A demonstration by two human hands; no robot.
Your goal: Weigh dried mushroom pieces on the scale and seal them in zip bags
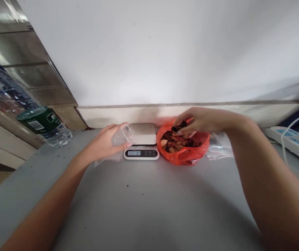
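My left hand [110,141] is curled around a small clear plastic bag [118,136], whose mouth faces right beside the kitchen scale [142,134]. The scale has a pale platform, and its display appears to read zero. To the right stands a red plastic bag [186,157], open at the top and filled with dried brown, red and pale slices [171,144]. Over that opening, my right hand [191,122] pinches a dark dried piece [179,128] between thumb and fingers. The piece's exact kind cannot be made out.
Clear zip bags [219,146] lie right of the red bag, and another clear bag [112,157] lies under my left hand. A water bottle [43,118] stands at the left. A white power strip [295,141] with a cable is at the right. A white wall [165,55] rises behind.
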